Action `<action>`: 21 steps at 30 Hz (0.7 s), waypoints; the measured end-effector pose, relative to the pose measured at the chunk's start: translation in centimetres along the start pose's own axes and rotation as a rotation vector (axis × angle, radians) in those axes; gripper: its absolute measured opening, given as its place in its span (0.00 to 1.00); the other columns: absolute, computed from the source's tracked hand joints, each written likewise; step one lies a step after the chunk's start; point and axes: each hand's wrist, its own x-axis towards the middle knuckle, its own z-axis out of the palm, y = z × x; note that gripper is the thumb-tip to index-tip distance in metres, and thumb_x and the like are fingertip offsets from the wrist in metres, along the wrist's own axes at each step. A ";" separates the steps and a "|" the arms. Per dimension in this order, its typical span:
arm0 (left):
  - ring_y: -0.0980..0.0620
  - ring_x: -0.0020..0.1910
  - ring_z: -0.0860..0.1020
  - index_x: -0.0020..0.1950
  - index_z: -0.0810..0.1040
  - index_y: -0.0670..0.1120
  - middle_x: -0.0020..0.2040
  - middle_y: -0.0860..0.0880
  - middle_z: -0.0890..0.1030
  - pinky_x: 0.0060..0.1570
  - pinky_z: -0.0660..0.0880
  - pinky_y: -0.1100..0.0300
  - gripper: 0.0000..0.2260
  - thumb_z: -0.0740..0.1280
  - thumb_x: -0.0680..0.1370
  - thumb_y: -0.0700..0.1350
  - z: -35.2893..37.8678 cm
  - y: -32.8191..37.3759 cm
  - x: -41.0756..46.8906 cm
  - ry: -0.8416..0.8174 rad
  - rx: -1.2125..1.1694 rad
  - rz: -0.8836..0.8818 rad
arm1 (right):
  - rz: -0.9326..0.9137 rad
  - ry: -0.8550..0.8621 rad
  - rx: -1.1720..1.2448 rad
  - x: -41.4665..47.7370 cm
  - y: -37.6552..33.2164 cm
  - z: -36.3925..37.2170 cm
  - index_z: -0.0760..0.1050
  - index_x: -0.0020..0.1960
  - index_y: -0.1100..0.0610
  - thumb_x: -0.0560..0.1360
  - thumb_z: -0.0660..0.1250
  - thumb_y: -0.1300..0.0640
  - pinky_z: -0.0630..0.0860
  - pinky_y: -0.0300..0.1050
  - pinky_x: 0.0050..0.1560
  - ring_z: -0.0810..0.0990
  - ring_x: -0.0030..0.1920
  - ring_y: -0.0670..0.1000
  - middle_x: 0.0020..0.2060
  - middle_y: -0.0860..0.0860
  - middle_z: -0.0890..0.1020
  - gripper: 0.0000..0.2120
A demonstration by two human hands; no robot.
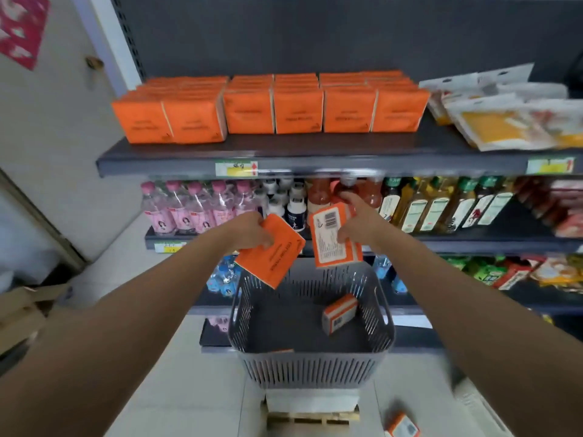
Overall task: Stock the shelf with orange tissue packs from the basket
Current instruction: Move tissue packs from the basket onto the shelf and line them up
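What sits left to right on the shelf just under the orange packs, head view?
pink-capped bottles → white-capped dark bottles → reddish bottles → green-capped oil bottles → red packets at the right edge.

Both bare forearms reach forward and draw close together near the middle of the view. The left forearm (132, 307) enters from 8 o'clock and climbs toward 2 o'clock. The left hand (250, 230) is turned palm-down, its fingers curled over the upper edge of a slanted orange pack (271, 257) at its 5 o'clock. The right forearm (457, 288) enters from 4 o'clock, climbing toward 10 o'clock. The right hand (356, 220) grips an upright orange pack (332, 239) at its 9 o'clock, fingers wrapped round the pack's right edge.
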 end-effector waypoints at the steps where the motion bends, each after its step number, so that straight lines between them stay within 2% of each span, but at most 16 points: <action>1: 0.44 0.52 0.74 0.68 0.66 0.40 0.55 0.44 0.73 0.53 0.74 0.51 0.23 0.65 0.73 0.37 -0.8 0.5 -0.8 0.013 -0.031 0.010 | -0.030 0.003 0.043 -0.4 -0.7 -0.5 0.55 0.75 0.48 0.69 0.67 0.73 0.80 0.50 0.43 0.81 0.49 0.57 0.60 0.58 0.78 0.42; 3: 0.44 0.51 0.74 0.67 0.67 0.41 0.55 0.44 0.75 0.51 0.73 0.53 0.22 0.66 0.73 0.37 -2.1 1.3 -2.1 0.046 -0.045 0.033 | -0.064 0.011 0.092 -1.1 -2.2 -1.4 0.60 0.72 0.45 0.71 0.65 0.70 0.79 0.46 0.38 0.81 0.42 0.55 0.56 0.57 0.78 0.36; 5: 0.45 0.51 0.73 0.67 0.67 0.41 0.55 0.44 0.74 0.51 0.72 0.53 0.23 0.66 0.73 0.38 -3.4 2.0 -3.2 0.088 -0.043 0.038 | -0.070 0.034 0.094 -1.6 -3.5 -2.3 0.63 0.69 0.44 0.72 0.64 0.66 0.77 0.46 0.38 0.79 0.41 0.56 0.54 0.57 0.77 0.31; 7: 0.45 0.52 0.73 0.69 0.66 0.41 0.59 0.42 0.74 0.53 0.73 0.51 0.25 0.66 0.73 0.38 -4.5 2.4 -3.9 0.118 -0.086 0.043 | -0.066 0.061 0.125 -2.0 -4.9 -3.1 0.63 0.68 0.43 0.73 0.64 0.63 0.77 0.48 0.38 0.77 0.39 0.55 0.47 0.56 0.76 0.28; 9: 0.45 0.52 0.73 0.70 0.65 0.41 0.63 0.41 0.73 0.53 0.73 0.52 0.26 0.66 0.73 0.38 -5.6 2.7 -4.6 0.154 -0.125 0.059 | -0.087 0.081 0.166 -2.0 -6.0 -3.8 0.64 0.68 0.42 0.75 0.63 0.61 0.80 0.52 0.44 0.77 0.39 0.54 0.44 0.54 0.74 0.26; 11: 0.45 0.52 0.74 0.69 0.66 0.41 0.60 0.41 0.74 0.49 0.72 0.53 0.25 0.67 0.73 0.38 -6.6 3.0 -4.9 0.209 -0.144 0.073 | -0.105 0.106 0.202 -2.0 -7.1 -4.2 0.70 0.63 0.46 0.75 0.63 0.60 0.81 0.54 0.49 0.77 0.40 0.53 0.46 0.54 0.75 0.19; 13: 0.44 0.52 0.75 0.67 0.69 0.41 0.61 0.41 0.75 0.47 0.71 0.55 0.24 0.68 0.71 0.39 -7.7 3.2 -5.0 0.277 -0.135 0.093 | -0.118 0.131 0.266 -2.0 -8.2 -4.6 0.74 0.54 0.51 0.74 0.64 0.61 0.82 0.50 0.42 0.76 0.40 0.50 0.46 0.53 0.76 0.10; 15: 0.43 0.53 0.76 0.67 0.69 0.40 0.62 0.41 0.75 0.46 0.71 0.56 0.25 0.69 0.71 0.40 -8.9 3.4 -4.9 0.306 -0.147 0.117 | -0.127 0.167 0.315 -1.8 -9.2 -4.9 0.75 0.52 0.53 0.74 0.67 0.59 0.80 0.42 0.28 0.77 0.40 0.51 0.46 0.54 0.77 0.07; 16: 0.43 0.52 0.76 0.67 0.68 0.40 0.61 0.41 0.76 0.45 0.71 0.57 0.25 0.68 0.71 0.40 -9.5 3.6 -4.7 0.314 -0.163 0.124 | -0.140 0.188 0.326 -1.5 -9.6 -5.1 0.76 0.51 0.54 0.73 0.68 0.58 0.78 0.40 0.25 0.78 0.41 0.52 0.47 0.55 0.78 0.07; 17: 0.44 0.51 0.76 0.68 0.68 0.40 0.60 0.42 0.76 0.43 0.71 0.58 0.25 0.68 0.72 0.40 -10.0 3.8 -4.5 0.319 -0.177 0.135 | -0.160 0.202 0.322 -1.2 -9.9 -5.4 0.77 0.49 0.54 0.72 0.69 0.56 0.79 0.41 0.27 0.79 0.41 0.54 0.47 0.56 0.79 0.06; 19: 0.46 0.50 0.74 0.69 0.67 0.40 0.60 0.42 0.75 0.41 0.72 0.58 0.25 0.68 0.72 0.39 -11.0 4.1 -3.9 0.335 -0.228 0.142 | -0.187 0.163 0.277 -0.8 -10.6 -5.9 0.76 0.50 0.54 0.72 0.70 0.54 0.82 0.48 0.38 0.80 0.40 0.55 0.46 0.57 0.81 0.08; 20: 0.46 0.51 0.75 0.69 0.66 0.39 0.62 0.42 0.75 0.43 0.74 0.56 0.26 0.68 0.72 0.39 -11.4 4.3 -3.5 0.347 -0.258 0.139 | -0.189 0.122 0.260 -0.7 -11.0 -6.2 0.75 0.53 0.56 0.72 0.69 0.55 0.81 0.48 0.42 0.80 0.39 0.55 0.44 0.57 0.81 0.10; 21: 0.45 0.53 0.75 0.69 0.66 0.39 0.62 0.42 0.75 0.47 0.76 0.53 0.26 0.68 0.72 0.39 -11.8 4.4 -3.2 0.355 -0.275 0.137 | -0.184 0.097 0.255 -0.5 -11.3 -6.5 0.74 0.56 0.58 0.73 0.69 0.57 0.79 0.46 0.41 0.79 0.38 0.54 0.42 0.57 0.81 0.13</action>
